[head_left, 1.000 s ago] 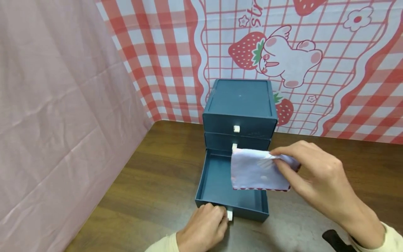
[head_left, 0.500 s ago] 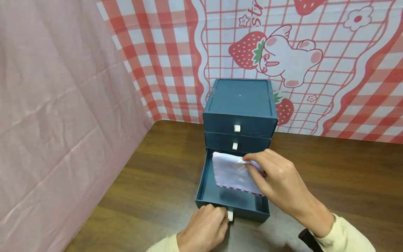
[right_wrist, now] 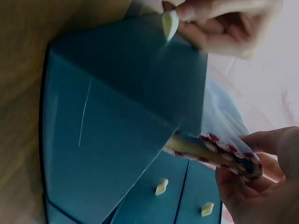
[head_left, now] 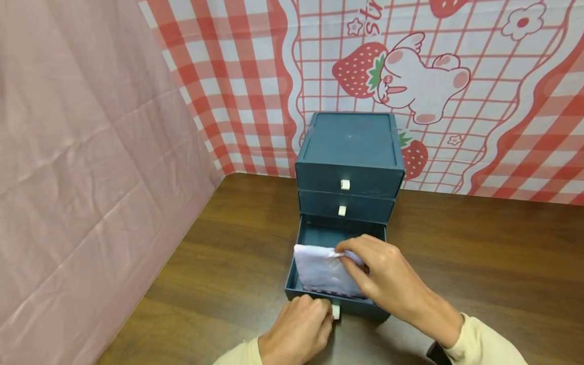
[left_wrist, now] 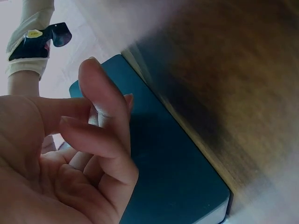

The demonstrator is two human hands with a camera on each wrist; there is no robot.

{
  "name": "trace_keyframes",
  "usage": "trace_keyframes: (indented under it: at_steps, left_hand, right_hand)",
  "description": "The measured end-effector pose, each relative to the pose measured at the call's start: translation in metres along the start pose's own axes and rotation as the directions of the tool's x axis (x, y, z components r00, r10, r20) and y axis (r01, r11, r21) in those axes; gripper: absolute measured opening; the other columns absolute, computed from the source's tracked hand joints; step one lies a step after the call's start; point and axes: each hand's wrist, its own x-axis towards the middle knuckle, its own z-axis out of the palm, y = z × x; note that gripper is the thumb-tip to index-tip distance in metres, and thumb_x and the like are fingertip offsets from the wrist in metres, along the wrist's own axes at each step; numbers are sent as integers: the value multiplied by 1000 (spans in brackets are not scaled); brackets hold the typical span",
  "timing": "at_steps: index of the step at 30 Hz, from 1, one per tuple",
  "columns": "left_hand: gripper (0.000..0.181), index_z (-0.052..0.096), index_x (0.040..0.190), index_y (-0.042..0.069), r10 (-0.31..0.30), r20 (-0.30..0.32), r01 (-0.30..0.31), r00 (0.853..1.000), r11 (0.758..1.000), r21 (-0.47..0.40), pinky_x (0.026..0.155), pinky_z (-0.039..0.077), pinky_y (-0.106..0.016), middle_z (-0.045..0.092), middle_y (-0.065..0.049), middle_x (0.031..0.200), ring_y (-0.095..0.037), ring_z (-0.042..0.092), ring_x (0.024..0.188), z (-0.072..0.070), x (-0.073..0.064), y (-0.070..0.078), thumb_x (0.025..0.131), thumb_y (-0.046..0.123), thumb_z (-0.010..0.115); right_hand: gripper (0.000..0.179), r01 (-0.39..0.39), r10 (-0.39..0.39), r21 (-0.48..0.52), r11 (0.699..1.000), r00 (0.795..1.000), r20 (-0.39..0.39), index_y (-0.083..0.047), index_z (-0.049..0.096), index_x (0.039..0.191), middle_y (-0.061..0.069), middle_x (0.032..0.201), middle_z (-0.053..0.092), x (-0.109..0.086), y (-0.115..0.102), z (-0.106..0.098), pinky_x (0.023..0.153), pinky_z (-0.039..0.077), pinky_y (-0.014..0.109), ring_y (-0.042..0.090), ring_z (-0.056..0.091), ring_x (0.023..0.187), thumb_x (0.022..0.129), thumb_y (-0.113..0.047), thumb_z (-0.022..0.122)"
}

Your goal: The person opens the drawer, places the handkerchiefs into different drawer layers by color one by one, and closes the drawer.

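My right hand (head_left: 394,276) pinches the top edge of a pale lavender cloth pouch (head_left: 315,267) with a red-and-white trimmed lower edge. The pouch stands tilted within the front of the pulled-out bottom drawer (head_left: 319,234). Whether its lower edge touches the drawer floor is hard to tell. At the drawer's front, my left hand (head_left: 298,322) has curled fingers at the white knob (head_left: 336,311). In the right wrist view, the left fingertips meet that knob (right_wrist: 170,24), and my right thumb and fingers hold the pouch's trimmed side (right_wrist: 229,151).
The dark teal drawer cabinet (head_left: 350,139) stands on a wooden table (head_left: 237,243), its upper two drawers closed with white knobs. Behind hangs a red-and-white checked cloth (head_left: 255,101) with strawberry prints. A pink cloth (head_left: 105,152) hangs at the left.
My right hand has carried the pouch leftward and down, from above the drawer's right side into its front part. My left hand has stayed at the knob.
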Motion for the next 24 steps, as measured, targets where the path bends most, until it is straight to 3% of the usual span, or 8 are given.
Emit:
trace_keyframes:
  at_steps: [4,9,18,24]
  left_hand:
    - [24,61,67,22,9,-26,-9,1000,1000,17,39,36,-22,55,10,57,-6,56,51,1,-1,0,89,16,68]
    - [26,59,65,21,5,-16,-4,1000,1000,18,39,35,-21,53,11,56,-4,54,50,1,-1,-1,89,15,68]
    - [25,60,67,21,1,-16,-1,1000,1000,13,38,34,-21,51,13,56,-3,51,49,0,-1,-1,90,16,68]
    - [25,61,67,20,-2,-9,3,1000,1000,13,38,33,-21,50,12,56,-2,50,49,0,0,1,91,17,68]
  right_hand:
    - [19,-47,45,47,998,997,57,-12,71,100,-6,95,70,-4,-3,2,58,48,13,0,58,74,86,0,74]
    - [17,-86,83,27,996,993,86,-12,71,99,-5,95,70,-5,7,5,59,51,18,1,60,75,87,-1,74]
    - [15,-91,99,-115,989,993,63,-11,70,99,-1,93,71,3,39,14,63,53,28,7,63,79,88,-1,72]
    - [12,-70,96,-268,961,992,83,-10,68,100,3,89,70,5,57,19,61,51,35,14,62,76,90,-6,71]
